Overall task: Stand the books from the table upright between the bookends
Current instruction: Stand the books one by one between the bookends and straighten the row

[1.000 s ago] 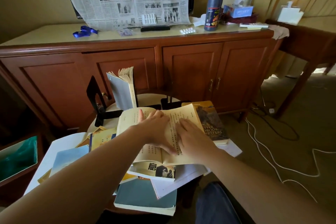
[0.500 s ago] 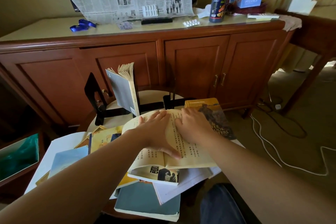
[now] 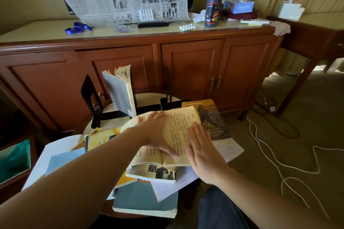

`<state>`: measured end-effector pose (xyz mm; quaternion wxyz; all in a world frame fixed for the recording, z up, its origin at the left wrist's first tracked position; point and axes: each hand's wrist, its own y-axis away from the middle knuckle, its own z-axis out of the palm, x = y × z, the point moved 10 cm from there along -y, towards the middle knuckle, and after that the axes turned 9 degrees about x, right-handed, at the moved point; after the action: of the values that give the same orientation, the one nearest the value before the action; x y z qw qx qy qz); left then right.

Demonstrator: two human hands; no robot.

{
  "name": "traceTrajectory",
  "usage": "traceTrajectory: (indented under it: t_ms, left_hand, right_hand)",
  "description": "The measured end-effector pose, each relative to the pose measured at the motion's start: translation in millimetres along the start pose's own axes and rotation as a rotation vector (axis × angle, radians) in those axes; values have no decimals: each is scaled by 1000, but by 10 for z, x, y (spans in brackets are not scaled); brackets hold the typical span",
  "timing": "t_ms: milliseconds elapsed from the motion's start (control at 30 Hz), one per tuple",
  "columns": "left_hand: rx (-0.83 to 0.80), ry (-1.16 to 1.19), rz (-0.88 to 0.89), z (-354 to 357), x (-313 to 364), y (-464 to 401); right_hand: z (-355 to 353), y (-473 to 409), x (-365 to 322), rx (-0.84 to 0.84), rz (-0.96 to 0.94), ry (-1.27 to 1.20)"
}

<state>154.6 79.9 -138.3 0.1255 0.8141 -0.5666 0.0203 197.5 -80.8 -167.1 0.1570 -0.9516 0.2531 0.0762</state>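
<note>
Yellowed pages of an open book [image 3: 178,135] lie face up on the heap of books at the middle of the small round table [image 3: 149,98]. Both hands press flat on it with straight fingers, gripping nothing: the left hand [image 3: 154,134] covers the left page, thumb stretched toward the spine, and the right hand [image 3: 202,150] lies along the right page's outer edge at about four o'clock from the left one.

At twelve o'clock from the hands, one grey book [image 3: 120,96] stands upright between the two black bookends, its pages fanned at the top. The left bookend [image 3: 89,93] stands apart from it at nine o'clock; the right bookend [image 3: 168,96] stands at three o'clock.

Under the open book sit a picture-covered paperback [image 3: 158,173], a grey-blue book [image 3: 145,201] at six o'clock, a pale blue book [image 3: 63,160] at eight o'clock, yellow books [image 3: 100,137] and a brown handbook [image 3: 212,121] at two o'clock, all lying flat.

At nine o'clock, at the frame's edge, a wooden bin [image 3: 14,160] holds a green liner. On the sideboard [image 3: 130,42] at twelve o'clock, a blue tissue box [image 3: 240,6] has a tissue sticking up, beside a dark bottle [image 3: 214,0].
</note>
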Motion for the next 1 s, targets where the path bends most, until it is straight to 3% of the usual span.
traceTrajectory:
  t_ms: [133,267,400,700,1000]
  left_hand:
    - [-2,4,5,-11,2,12]
    - [3,10,13,13,-21,19]
    - [-4,3,16,36,-27,7]
    - [5,37,2,27,-27,49]
    - [40,39,11,30,-24,37]
  right_hand:
    - [-123,-97,-92,-36,-101,127]
    - [-104,-319,-147,-207,-163,81]
    - [-43,-632,-45,-290,-96,54]
    - [-21,-1060,180,-122,81,57]
    - [39,-322,140,-39,60,-62]
